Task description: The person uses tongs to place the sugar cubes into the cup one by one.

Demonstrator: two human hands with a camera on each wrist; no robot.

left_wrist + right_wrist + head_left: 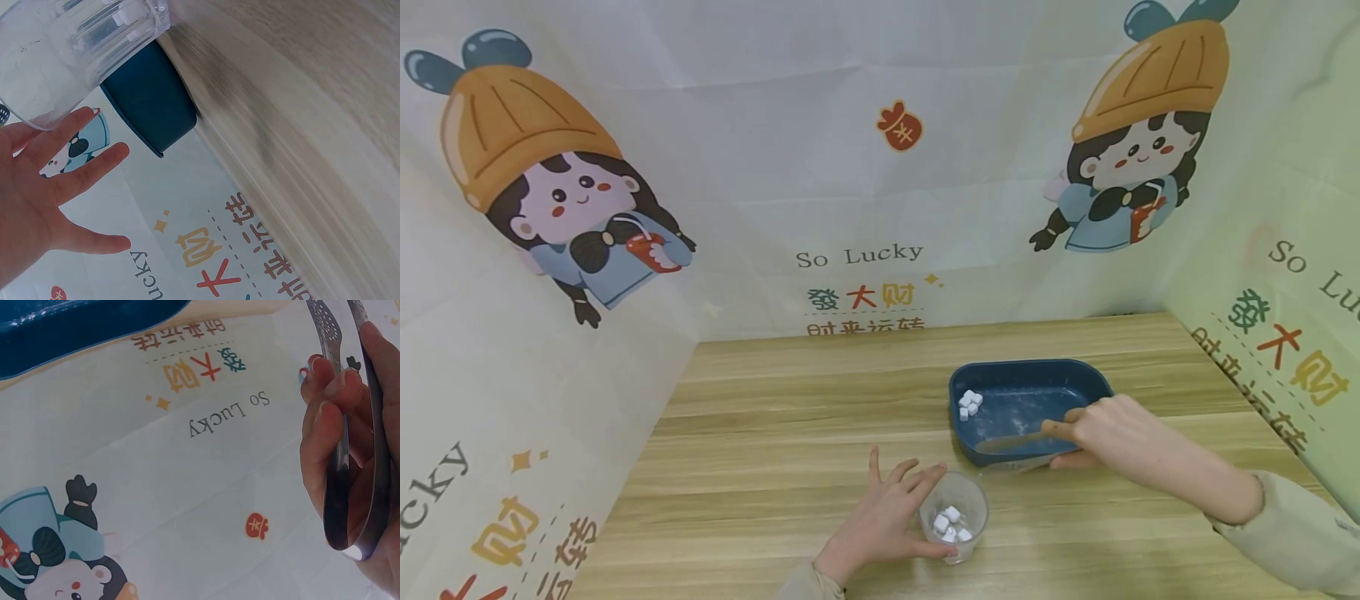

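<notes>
On the wooden table, my left hand holds a clear cup between thumb and forefinger, the other fingers spread away from it. Several small white cubes lie at the bottom of the cup. My right hand grips metal tongs, whose two arms stand apart over the near side of a dark blue tray. In the right wrist view the tongs show perforated ends and nothing between the visible arms. Several more white cubes sit clustered at the tray's left end.
Behind the table hangs a pale printed cloth with cartoon figures and lettering, and it continues along both sides. The tray stands just beyond the cup, to its right. In the left wrist view its side wall rises beyond the cup.
</notes>
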